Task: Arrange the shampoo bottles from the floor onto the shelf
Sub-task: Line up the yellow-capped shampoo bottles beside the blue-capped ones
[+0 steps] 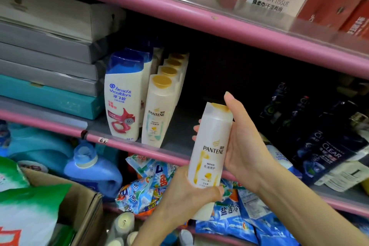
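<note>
Both hands, left hand (191, 191) and right hand (242, 142), wrap the Pantene bottle (210, 152) at 5 o'clock of the shelved Pantene row (161, 104), so a sloppy shove could probably domino it.

We see two bare forearms reaching up from the lower edge of the view, with no sleeves, watch, bracelet or gloves on them. The left hand (185, 191) and the right hand (242, 142) wear no rings that we can make out. The nails we can see are short and plain, without any polish on them.
</note>
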The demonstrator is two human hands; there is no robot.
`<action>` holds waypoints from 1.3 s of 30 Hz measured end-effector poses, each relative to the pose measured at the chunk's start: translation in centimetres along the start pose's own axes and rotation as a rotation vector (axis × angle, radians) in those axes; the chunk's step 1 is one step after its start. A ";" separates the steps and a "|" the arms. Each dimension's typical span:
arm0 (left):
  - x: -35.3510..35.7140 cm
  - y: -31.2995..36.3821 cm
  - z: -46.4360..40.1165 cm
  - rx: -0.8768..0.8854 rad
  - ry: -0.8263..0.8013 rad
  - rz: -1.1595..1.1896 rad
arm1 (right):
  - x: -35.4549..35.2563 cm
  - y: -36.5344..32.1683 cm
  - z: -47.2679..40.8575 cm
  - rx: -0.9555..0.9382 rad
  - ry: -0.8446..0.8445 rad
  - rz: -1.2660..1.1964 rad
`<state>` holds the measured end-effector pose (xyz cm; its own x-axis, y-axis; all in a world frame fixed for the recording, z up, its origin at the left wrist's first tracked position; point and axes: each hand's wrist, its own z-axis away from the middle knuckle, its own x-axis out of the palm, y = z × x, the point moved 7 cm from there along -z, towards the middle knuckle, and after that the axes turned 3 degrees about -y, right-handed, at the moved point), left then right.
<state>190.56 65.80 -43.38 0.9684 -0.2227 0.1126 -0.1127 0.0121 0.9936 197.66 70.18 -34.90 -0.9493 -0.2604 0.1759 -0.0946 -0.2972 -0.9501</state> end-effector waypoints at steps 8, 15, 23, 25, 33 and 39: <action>0.2 -0.8 -0.1 -0.017 0.027 0.032 | 0.3 0.3 -0.4 -0.026 0.044 -0.027; 0.1 -0.1 -0.3 -0.001 -0.006 0.087 | 0.4 -0.3 -0.5 -0.049 -0.001 0.016; 0.1 0.2 -0.3 0.012 -0.018 0.044 | -0.1 -0.3 -0.4 -0.065 -0.016 0.033; -0.2 0.6 -0.4 0.012 -0.009 0.099 | 0.5 0.4 0.0 -0.063 -0.115 0.080; -1.8 0.6 -0.8 0.003 0.192 -0.053 | -0.9 0.9 -0.4 -0.146 -0.118 0.408; -6.8 1.3 0.3 0.136 0.752 -0.296 | -3.6 -1.2 -5.1 -0.369 0.174 0.540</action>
<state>183.77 67.09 -42.82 0.8471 0.5160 -0.1273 0.1918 -0.0734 0.9787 199.68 76.16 -35.66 -0.9236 -0.1233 -0.3630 0.3399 0.1742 -0.9242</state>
